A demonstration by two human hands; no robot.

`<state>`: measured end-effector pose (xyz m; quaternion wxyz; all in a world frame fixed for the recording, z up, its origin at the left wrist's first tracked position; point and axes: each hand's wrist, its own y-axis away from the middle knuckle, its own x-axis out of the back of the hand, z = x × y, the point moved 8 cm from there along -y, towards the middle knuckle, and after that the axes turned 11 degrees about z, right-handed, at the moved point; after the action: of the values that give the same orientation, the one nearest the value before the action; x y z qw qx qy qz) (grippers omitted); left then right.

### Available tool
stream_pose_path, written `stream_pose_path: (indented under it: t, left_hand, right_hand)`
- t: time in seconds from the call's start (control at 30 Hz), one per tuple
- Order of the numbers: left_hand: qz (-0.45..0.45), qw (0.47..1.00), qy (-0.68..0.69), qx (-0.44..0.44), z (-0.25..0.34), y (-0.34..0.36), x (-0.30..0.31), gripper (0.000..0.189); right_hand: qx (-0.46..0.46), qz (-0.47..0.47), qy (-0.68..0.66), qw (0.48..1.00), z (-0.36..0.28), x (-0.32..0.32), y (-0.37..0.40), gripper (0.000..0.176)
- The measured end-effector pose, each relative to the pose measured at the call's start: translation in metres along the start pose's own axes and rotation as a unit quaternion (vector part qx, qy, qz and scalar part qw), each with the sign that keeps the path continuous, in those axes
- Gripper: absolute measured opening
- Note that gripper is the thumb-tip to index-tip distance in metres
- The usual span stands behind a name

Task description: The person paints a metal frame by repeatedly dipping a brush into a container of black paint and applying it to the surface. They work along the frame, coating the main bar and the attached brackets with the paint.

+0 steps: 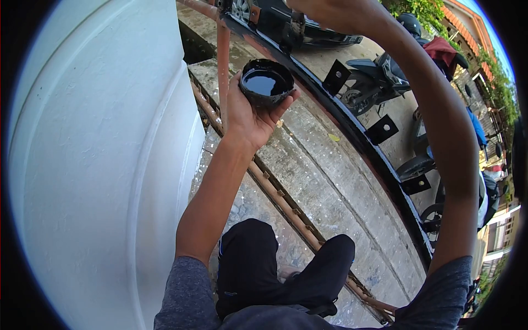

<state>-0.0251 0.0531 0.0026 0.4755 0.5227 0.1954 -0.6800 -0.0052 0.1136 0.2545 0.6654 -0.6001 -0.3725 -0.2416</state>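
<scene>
My left hand cups a small round bowl from below, its fingers and thumb around the sides. Glossy black liquid, like paint, lies in the bowl, and dark smears coat its rim. My right hand is raised at the top edge, partly cut off, with its fingers curled. Just under those fingers a dark, shiny piece overlaps the metal rail; I cannot tell what the hand grips. The rail is coated wet-looking black and carries several black tabs with holes, such as this tab. A brownish tab sits near its upper end.
A white curved wall rises close on the left. Reddish-brown bars and a lower rail run by my knees over paint-spotted concrete. Beyond the black rail stand a dark car and several motorcycles.
</scene>
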Motion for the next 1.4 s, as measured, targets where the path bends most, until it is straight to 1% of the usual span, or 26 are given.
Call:
stream_pose_path:
  t: [0.07,0.1,0.13,0.2,0.27,0.33,0.37,0.4,0.47,0.53,0.57,0.67,0.77,0.87,0.9,0.93,1.0,1.1,1.2,1.23,1.33,1.4]
  left_hand:
    - [-0.005,1.0,0.001,0.003,-0.004,0.004,0.002,0.067]
    - [-0.027,0.999,0.01,0.013,-0.007,0.006,0.0,0.067]
    - [-0.024,1.0,0.008,0.013,-0.007,0.008,0.0,0.067]
    - [-0.015,1.0,0.007,0.018,-0.01,0.013,0.001,0.068]
    - [-0.01,1.0,0.009,0.016,-0.008,0.015,0.0,0.067]
    - [-0.011,1.0,0.008,0.016,-0.005,0.013,0.0,0.067]
    - [-0.018,1.0,0.008,0.011,-0.003,0.014,-0.001,0.066]
    - [-0.025,1.0,0.008,0.008,-0.002,0.014,-0.001,0.066]
    - [-0.032,0.999,0.007,0.003,0.0,0.015,-0.003,0.066]
    - [-0.03,1.0,0.006,-0.002,0.003,0.017,-0.003,0.066]
    - [-0.038,0.999,0.006,0.001,0.004,0.018,-0.004,0.064]
    - [-0.049,0.999,0.006,0.005,0.011,0.018,-0.005,0.06]
    - [-0.044,0.999,0.005,-0.001,0.018,0.014,-0.005,0.06]
    - [-0.053,0.998,-0.002,-0.03,0.031,0.004,-0.007,0.059]
    - [-0.057,0.997,-0.005,-0.048,0.037,0.0,-0.007,0.059]
    - [-0.061,0.996,-0.008,-0.066,0.044,-0.005,-0.008,0.059]
    - [-0.058,0.996,0.006,-0.06,0.054,-0.014,-0.009,0.058]
    - [-0.06,0.996,0.026,-0.056,0.068,-0.025,-0.012,0.058]
    - [-0.062,0.996,0.037,-0.053,0.079,-0.038,-0.012,0.057]
    - [-0.062,0.996,0.04,-0.051,0.08,-0.043,-0.013,0.057]
    - [-0.059,0.995,0.036,-0.072,0.084,-0.054,-0.013,0.057]
    - [-0.06,0.994,0.029,-0.089,0.087,-0.065,-0.013,0.058]
  right_hand:
    - [0.041,-0.013,-0.02,0.999,0.001,0.012,0.006,0.027]
    - [0.007,0.007,-0.065,0.998,0.002,0.021,0.013,0.025]
    - [-0.027,0.026,-0.111,0.993,-0.001,0.03,0.025,0.024]
    - [-0.075,0.029,-0.162,0.983,0.006,0.038,0.032,0.023]
    - [-0.102,0.005,-0.171,0.98,0.015,0.04,0.03,0.022]
    - [-0.198,-0.014,-0.187,0.962,0.007,0.033,0.029,0.022]
    - [-0.146,-0.03,-0.253,0.956,0.011,0.028,0.033,0.022]
    - [-0.095,-0.046,-0.317,0.943,0.002,0.025,0.036,0.023]
    - [-0.093,-0.041,-0.262,0.96,-0.003,0.014,0.039,0.024]
    - [-0.072,-0.042,-0.185,0.979,-0.007,-0.005,0.034,0.025]
    - [-0.109,-0.092,-0.217,0.966,-0.006,-0.016,0.038,0.026]
    - [-0.108,-0.119,-0.218,0.963,-0.021,-0.013,0.042,0.025]
    - [-0.12,-0.064,-0.305,0.943,-0.018,-0.012,0.037,0.021]
    - [-0.102,-0.081,-0.384,0.914,-0.008,-0.016,0.028,0.017]
    - [-0.078,-0.089,-0.406,0.906,-0.009,-0.017,0.026,0.017]
    - [-0.075,-0.104,-0.383,0.915,-0.008,-0.019,0.025,0.019]
    - [-0.067,-0.137,-0.338,0.929,-0.011,-0.022,0.022,0.022]
    - [-0.079,-0.137,-0.348,0.924,-0.006,-0.034,0.013,0.028]
    - [-0.182,-0.07,-0.432,0.881,0.017,-0.047,-0.001,0.03]
    - [-0.203,-0.052,-0.449,0.868,0.025,-0.053,-0.005,0.028]
    - [-0.23,-0.028,-0.493,0.838,0.037,-0.071,-0.019,0.024]
    - [-0.211,-0.021,-0.497,0.842,0.038,-0.077,-0.031,0.022]
